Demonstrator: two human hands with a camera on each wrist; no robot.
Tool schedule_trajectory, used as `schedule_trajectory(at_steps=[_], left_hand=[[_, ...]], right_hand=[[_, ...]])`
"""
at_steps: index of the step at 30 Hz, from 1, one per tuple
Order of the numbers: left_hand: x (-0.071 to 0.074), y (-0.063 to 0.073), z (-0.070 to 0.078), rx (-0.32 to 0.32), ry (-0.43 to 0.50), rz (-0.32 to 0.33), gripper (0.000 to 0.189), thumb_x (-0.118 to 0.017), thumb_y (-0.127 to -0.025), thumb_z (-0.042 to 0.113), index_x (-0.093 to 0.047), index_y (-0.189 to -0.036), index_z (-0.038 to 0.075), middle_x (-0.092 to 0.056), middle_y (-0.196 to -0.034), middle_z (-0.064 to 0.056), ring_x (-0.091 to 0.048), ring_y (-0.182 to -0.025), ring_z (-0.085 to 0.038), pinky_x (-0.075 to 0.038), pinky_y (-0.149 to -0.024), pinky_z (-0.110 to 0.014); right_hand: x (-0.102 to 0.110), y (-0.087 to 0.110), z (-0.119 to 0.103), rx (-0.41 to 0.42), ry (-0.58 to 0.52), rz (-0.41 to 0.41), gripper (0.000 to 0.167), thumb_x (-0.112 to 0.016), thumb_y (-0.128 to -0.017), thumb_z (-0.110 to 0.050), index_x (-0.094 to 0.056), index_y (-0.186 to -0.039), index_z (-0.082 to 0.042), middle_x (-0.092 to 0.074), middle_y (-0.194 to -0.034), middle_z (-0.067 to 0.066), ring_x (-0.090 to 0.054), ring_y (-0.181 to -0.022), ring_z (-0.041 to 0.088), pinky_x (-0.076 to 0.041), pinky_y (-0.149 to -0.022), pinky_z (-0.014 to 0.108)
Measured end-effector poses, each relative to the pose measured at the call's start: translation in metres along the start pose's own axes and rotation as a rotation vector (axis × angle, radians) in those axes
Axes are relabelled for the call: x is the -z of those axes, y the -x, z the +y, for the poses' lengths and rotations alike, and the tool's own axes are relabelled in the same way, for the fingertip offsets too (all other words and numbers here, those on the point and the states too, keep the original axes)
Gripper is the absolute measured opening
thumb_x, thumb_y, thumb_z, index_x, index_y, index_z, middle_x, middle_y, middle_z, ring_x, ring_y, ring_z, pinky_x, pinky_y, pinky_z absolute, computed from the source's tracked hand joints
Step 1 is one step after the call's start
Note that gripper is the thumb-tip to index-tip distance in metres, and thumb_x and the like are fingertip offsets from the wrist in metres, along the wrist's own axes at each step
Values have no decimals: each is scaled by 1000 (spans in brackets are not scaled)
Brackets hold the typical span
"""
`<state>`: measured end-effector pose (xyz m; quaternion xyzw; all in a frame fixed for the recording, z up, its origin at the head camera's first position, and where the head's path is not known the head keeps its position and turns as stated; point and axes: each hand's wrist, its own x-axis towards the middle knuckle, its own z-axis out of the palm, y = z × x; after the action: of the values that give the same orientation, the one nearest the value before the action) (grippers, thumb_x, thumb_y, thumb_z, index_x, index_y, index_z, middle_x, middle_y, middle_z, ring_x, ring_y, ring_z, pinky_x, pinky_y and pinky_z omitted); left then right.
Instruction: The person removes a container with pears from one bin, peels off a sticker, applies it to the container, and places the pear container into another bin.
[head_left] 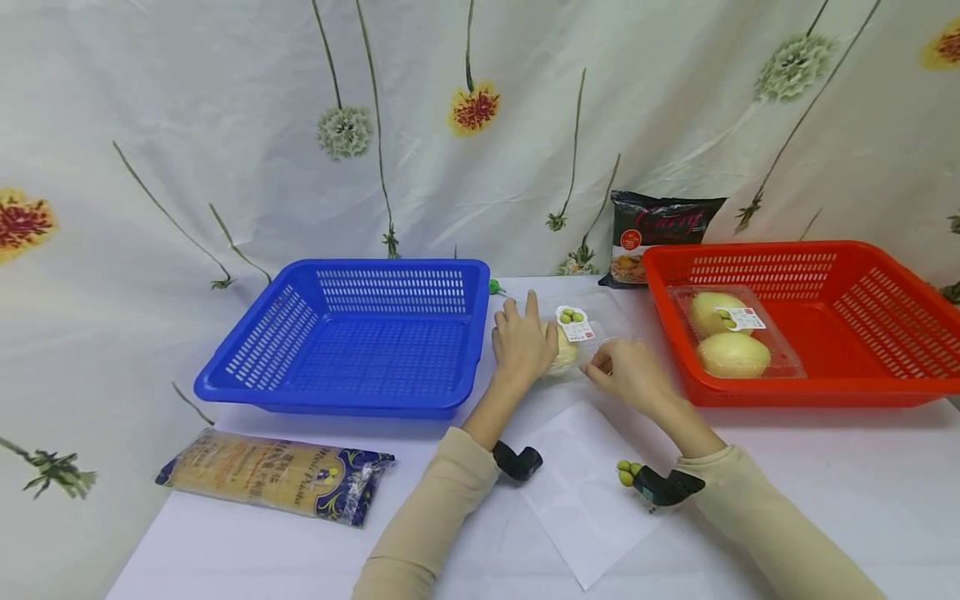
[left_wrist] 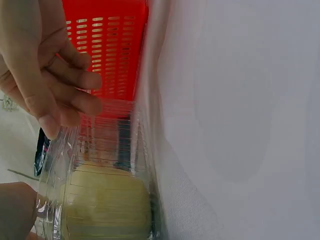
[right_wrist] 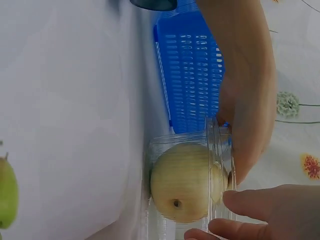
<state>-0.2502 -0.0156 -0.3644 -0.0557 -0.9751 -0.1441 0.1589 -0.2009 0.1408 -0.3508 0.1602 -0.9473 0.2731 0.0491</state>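
A clear plastic fruit box stands on the white table between two baskets. Pale yellow fruit shows through its wall. Across its lid lies a white label with green fruits printed on it. My left hand rests on the box's left side, fingers extended. At the front right corner, my right hand touches the lid rim with loosely bent fingers, a gap showing between thumb and forefinger. Under my forearms lies a white sheet, with green fruits pictured near its right edge.
A blue basket stands left of the box. To the right, a red basket contains another clear box of pale fruit. A black curry packet leans behind. The noodle pack lies at front left.
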Motion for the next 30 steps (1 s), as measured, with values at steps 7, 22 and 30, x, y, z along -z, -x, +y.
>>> schedule_trajectory(at_steps=[7, 22, 30], left_hand=[[-1, 1, -5, 80, 18, 51, 62, -55, -89, 43, -52, -129, -5, -50, -117, -30, -46, -112, -39, -42, -89, -46], [-7, 18, -11, 300, 845, -150, 45, -59, -87, 26, -39, -119, 1, -56, -122, -27, -55, -110, -39, -44, -91, -46], [-2, 23, -8, 297, 848, -186, 69, -56, -90, 26, -26, -143, -7, -42, -138, -28, -40, -129, -37, -31, -108, -43]], right_hand=[[-2, 2, 9, -81, -185, 17, 43, -62, -89, -17, -56, -112, 20, -66, -99, 29, -67, -87, 38, -55, -72, 43], [-11, 1, 10, -336, -626, -6, 68, -44, -99, -18, -4, -148, 5, -37, -135, 39, -57, -104, 46, -53, -81, 43], [-14, 0, 8, -429, -789, 26, 64, -41, -99, -15, -5, -151, -4, -33, -141, 34, -48, -115, 43, -53, -82, 41]])
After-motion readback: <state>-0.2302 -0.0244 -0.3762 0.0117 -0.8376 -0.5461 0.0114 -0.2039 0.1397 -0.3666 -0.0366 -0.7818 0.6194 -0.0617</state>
